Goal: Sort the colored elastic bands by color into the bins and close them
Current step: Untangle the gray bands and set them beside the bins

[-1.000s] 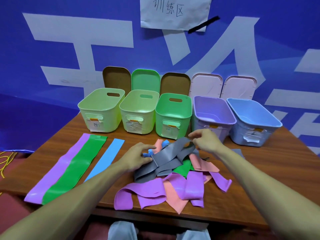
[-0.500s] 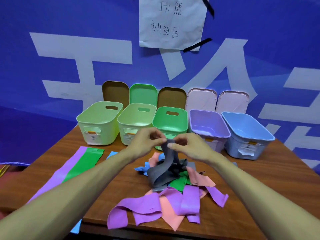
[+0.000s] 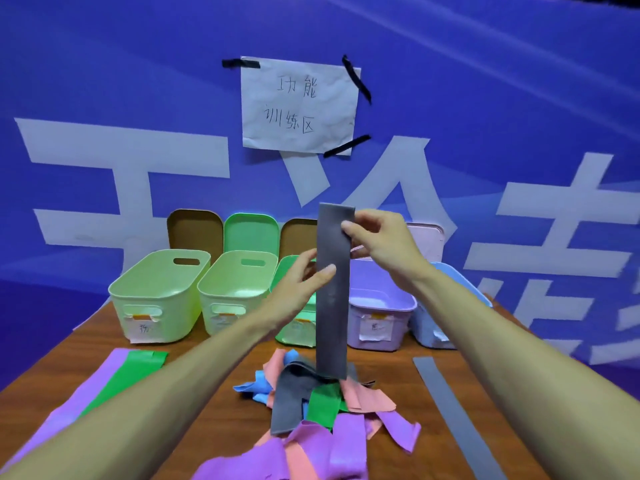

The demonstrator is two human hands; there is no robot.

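While holding a grey band over the pile, pinches top with right hand, middle with left hand. Sorting; next likely needs laying beside strip, tabletop's right edge.

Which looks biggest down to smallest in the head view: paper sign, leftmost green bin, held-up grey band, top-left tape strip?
The paper sign and leftmost green bin look alike; unranked, the sign being farther.
Then the grey band.
Smallest: the tape strip.
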